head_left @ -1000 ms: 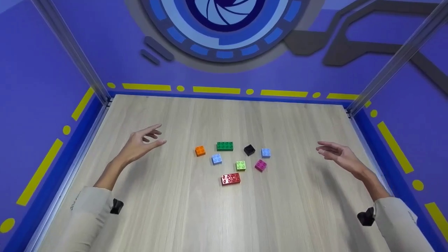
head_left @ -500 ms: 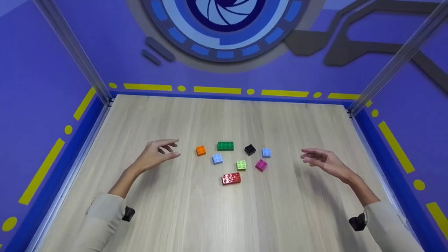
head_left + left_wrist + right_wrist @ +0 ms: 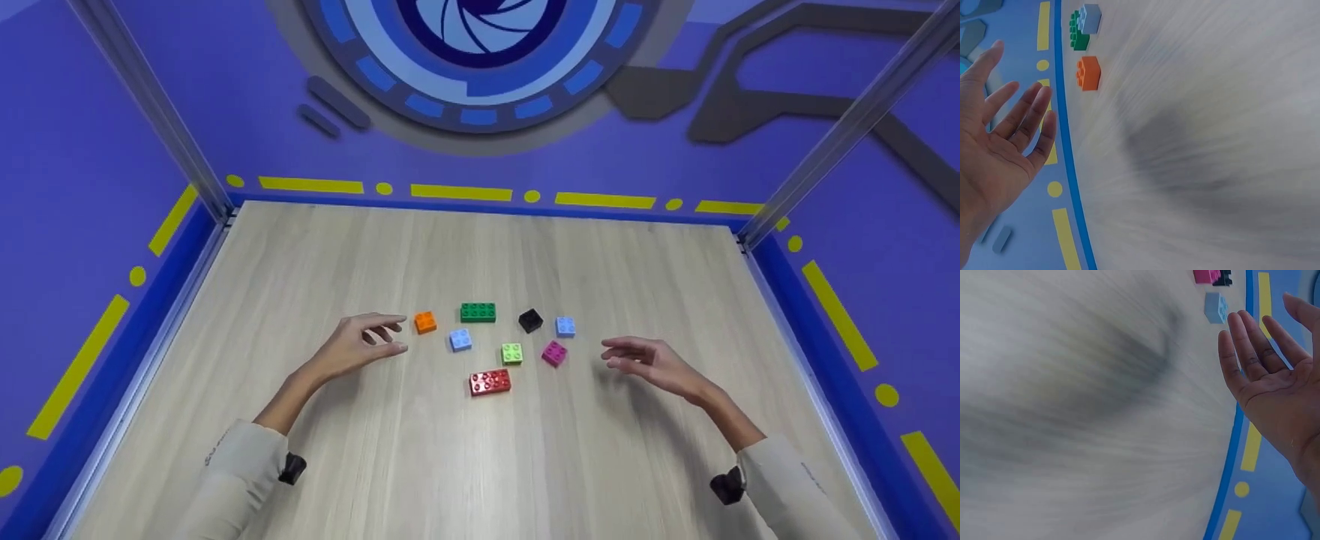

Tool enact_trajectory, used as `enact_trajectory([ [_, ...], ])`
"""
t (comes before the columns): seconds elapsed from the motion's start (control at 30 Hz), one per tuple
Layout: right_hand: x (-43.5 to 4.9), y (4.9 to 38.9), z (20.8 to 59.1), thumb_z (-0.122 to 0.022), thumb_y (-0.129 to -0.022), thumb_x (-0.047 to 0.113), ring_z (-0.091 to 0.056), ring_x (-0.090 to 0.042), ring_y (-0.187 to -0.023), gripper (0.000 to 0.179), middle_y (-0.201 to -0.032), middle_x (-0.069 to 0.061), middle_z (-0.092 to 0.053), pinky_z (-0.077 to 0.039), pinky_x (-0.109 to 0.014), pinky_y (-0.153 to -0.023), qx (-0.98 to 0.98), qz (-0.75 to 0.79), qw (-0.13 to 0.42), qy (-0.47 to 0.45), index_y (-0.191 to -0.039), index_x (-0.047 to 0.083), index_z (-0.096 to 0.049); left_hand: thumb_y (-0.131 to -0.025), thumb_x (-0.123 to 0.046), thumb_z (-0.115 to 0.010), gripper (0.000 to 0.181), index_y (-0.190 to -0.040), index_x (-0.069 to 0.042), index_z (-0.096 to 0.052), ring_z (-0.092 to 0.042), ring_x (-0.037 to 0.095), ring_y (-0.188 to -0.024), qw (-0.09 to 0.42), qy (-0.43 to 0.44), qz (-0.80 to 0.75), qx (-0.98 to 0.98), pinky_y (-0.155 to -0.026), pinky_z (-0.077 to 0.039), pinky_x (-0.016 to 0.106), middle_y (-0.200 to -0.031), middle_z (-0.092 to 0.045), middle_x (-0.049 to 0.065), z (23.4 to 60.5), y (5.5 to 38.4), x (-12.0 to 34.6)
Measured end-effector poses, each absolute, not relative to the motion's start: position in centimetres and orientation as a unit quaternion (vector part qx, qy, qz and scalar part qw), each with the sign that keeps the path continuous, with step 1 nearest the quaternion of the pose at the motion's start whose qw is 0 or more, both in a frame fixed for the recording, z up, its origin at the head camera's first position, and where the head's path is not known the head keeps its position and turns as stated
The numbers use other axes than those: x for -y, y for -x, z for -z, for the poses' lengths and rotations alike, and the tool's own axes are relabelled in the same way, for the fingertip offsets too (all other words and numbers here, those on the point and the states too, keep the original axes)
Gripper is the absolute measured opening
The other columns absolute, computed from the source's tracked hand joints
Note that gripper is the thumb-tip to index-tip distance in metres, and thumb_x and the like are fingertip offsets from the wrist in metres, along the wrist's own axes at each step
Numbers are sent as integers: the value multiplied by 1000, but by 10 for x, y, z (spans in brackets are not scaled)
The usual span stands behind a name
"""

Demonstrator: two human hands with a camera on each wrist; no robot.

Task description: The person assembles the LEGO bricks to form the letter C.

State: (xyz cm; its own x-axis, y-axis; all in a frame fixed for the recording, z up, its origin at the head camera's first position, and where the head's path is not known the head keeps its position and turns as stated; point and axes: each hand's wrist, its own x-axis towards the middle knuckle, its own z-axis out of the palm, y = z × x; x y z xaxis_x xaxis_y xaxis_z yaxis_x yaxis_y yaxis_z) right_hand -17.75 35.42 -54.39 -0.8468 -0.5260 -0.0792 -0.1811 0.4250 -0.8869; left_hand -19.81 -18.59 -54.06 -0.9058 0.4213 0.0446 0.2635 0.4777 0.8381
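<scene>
- I count eight toy bricks in the middle of the table (image 3: pixel 420 465), and each one lies apart from the others.
- Two of them are long, with eight studs each: the green brick (image 3: pixel 478 313) at the far side and the red brick (image 3: pixel 490 382), which lies nearest to the person.
- Six are small and square: the orange brick (image 3: pixel 425 322), the left light blue brick (image 3: pixel 460 340), the right light blue brick (image 3: pixel 565 327), the black brick (image 3: pixel 531 320), the lime brick (image 3: pixel 511 354) and the magenta brick (image 3: pixel 555 353).
- Two hands are above the table, one at each side of the bricks.
- The left hand (image 3: pixel 352 346) holds nothing; its fingers are relaxed and a little bent, the thumb is apart from them, and the fingertips point at the orange brick, near but not touching.
- The right hand (image 3: pixel 660 365) is also without any object, its fingers loosely extended towards the magenta brick and the right light blue brick (from here, its gap looks wider than the one on the left).
- Both forearms come inward from the lower corners, in beige cloth sleeves (image 3: pixel 247 465).
- The bricks look like smooth plastic with round studs, and the red one shines most.
- The table has pale wood grain, running away from the person.
</scene>
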Motion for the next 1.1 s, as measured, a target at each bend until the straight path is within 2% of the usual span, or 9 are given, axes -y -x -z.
enact_trajectory([
  [0.23, -319, 176, 556, -63, -102, 23, -65, -31, -122, 46, -131, -18, -69, -49, -18, -96, -841, 467, 192, 195, -140, -2, -57, -92, -30, -77, 51, -134, -4, -66, -69, 25, -101, 94, -212, -471, -851, -84, -55, 35, -121, -70, 21, 548, 198, 173],
  [0.33, -302, 177, 560, -63, -102, 20, -64, -39, -122, 43, -131, -20, -68, -52, -21, -95, -832, 479, 201, 197, -139, -1, -58, -92, -30, -76, 47, -131, -6, -68, -69, 25, -101, 97, -215, -472, -849, -84, -55, 34, -120, -71, 20, 550, 198, 169],
  [0.43, -289, 177, 563, -62, -102, 15, -64, -40, -120, 42, -132, -21, -67, -53, -23, -95, -820, 493, 206, 207, -140, -2, -58, -93, -31, -76, 45, -132, -10, -68, -68, 24, -101, 103, -224, -474, -845, -84, -55, 33, -119, -70, 19, 553, 198, 163],
  [0.53, -281, 177, 566, -62, -102, 12, -65, -44, -117, 42, -132, -25, -66, -57, -32, -93, -804, 511, 213, 217, -140, -4, -56, -94, -31, -75, 45, -134, -12, -68, -68, 23, -101, 107, -234, -476, -841, -83, -55, 31, -120, -71, 19, 556, 199, 155],
  [0.67, -271, 177, 572, -62, -101, 10, -66, -49, -110, 43, -127, -30, -66, -59, -48, -89, -791, 525, 221, 225, -139, -9, -55, -94, -29, -75, 46, -134, -8, -67, -69, 23, -100, 114, -241, -477, -837, -82, -54, 29, -120, -71, 19, 559, 197, 145],
  [0.73, -266, 177, 575, -61, -102, 10, -67, -48, -108, 42, -125, -29, -67, -58, -50, -89, -795, 517, 220, 229, -138, -10, -55, -94, -28, -74, 46, -133, -5, -67, -69, 24, -100, 118, -246, -478, -835, -82, -54, 30, -120, -71, 20, 561, 196, 142],
  [0.83, -259, 176, 579, -60, -103, 10, -69, -44, -108, 40, -123, -27, -69, -58, -46, -90, -805, 501, 214, 235, -138, -9, -56, -95, -25, -74, 44, -132, -2, -67, -69, 26, -99, 124, -254, -480, -831, -85, -55, 35, -120, -72, 20, 565, 193, 136],
  [0.93, -251, 175, 583, -59, -103, 11, -70, -40, -108, 39, -123, -24, -70, -59, -37, -91, -810, 493, 209, 239, -137, -7, -58, -95, -24, -73, 42, -130, -2, -67, -69, 26, -99, 131, -262, -476, -829, -89, -56, 39, -120, -72, 20, 569, 190, 129],
  [1.1, -236, 175, 587, -60, -103, 12, -71, -38, -105, 36, -120, -22, -71, -55, -22, -81, -815, 488, 199, 240, -135, -3, -61, -95, -26, -73, 42, -131, -3, -67, -68, 27, -101, 148, -267, -464, -832, -91, -56, 40, -122, -72, 17, 576, 186, 118],
])
